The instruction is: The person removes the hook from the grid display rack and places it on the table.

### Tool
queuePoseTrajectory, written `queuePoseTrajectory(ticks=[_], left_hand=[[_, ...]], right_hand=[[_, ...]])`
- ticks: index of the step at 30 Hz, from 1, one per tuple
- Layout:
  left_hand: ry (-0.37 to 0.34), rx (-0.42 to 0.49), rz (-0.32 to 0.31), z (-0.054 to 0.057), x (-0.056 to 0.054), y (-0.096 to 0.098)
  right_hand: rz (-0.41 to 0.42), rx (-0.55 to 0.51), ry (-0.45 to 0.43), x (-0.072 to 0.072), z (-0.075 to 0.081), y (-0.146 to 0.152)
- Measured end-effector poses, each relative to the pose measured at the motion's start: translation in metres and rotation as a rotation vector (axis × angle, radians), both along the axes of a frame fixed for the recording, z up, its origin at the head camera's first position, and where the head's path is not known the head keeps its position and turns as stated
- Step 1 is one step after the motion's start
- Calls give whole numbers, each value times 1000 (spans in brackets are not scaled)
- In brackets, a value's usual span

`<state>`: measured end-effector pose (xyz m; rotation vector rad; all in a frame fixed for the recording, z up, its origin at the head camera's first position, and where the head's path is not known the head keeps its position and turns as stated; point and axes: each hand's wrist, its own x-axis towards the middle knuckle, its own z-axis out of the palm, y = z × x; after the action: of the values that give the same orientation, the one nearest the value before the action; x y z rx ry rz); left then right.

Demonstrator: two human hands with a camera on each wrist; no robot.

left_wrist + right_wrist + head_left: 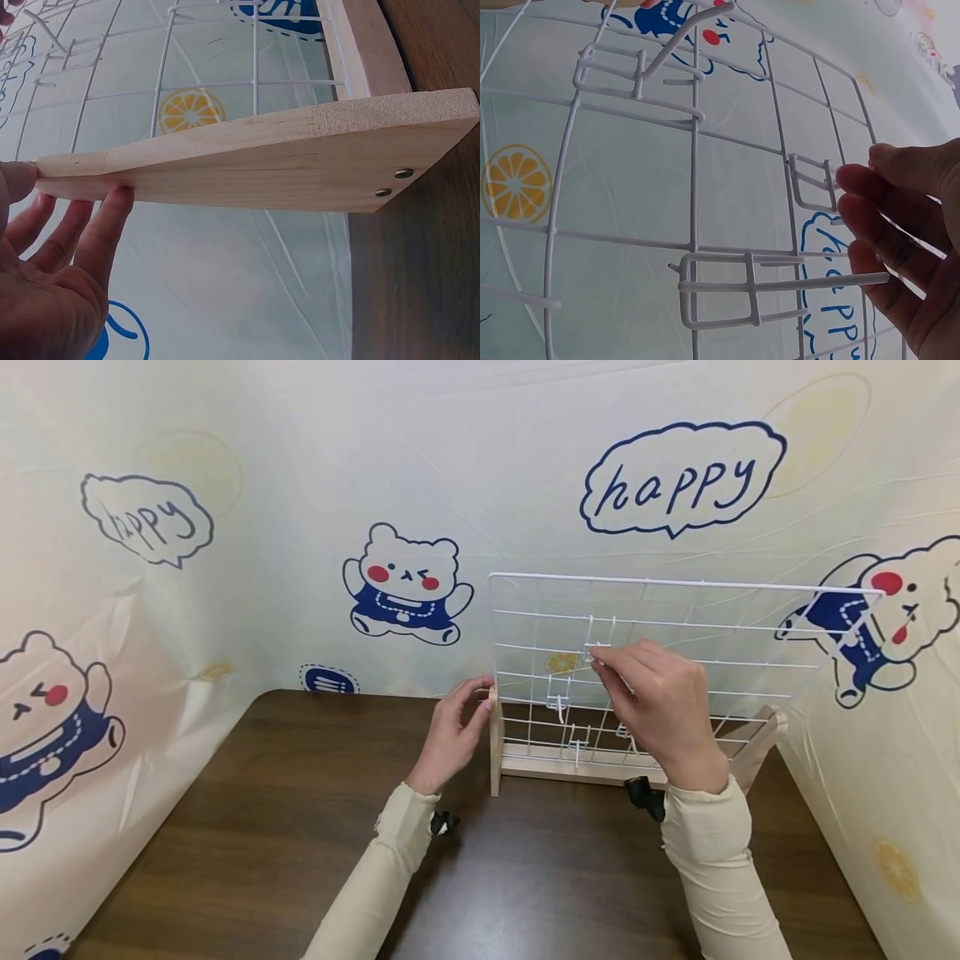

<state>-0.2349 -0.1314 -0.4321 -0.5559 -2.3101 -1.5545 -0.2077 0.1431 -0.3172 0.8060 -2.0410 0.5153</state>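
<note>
A white wire grid panel (652, 581) stands in a wooden base on the table. At its left end, my left hand (448, 727) holds the upper part of the wooden side piece (247, 176), thumb at one edge and fingertips against the outer face. My right hand (663, 702) pinches a white wire hook (810, 184) at the upper middle of the grid; its prong is hidden by the fingers. Lower down hang other white hooks: one at left (557, 700), one near the bottom (577, 745), and one partly behind the right hand (625, 732).
The brown wooden table (262, 843) extends to the left and in front of the rack. A printed cloth (285, 568) with bears and lettering hangs behind and along both sides. The right wooden side piece (761, 739) props the grid's other end.
</note>
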Motion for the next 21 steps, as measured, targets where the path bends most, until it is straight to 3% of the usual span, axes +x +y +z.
queuePoseTrajectory(ticks=[21], left_hand=[[9, 1, 11, -2, 0, 0]], right_hand=[[58, -59, 94, -6, 6, 3]])
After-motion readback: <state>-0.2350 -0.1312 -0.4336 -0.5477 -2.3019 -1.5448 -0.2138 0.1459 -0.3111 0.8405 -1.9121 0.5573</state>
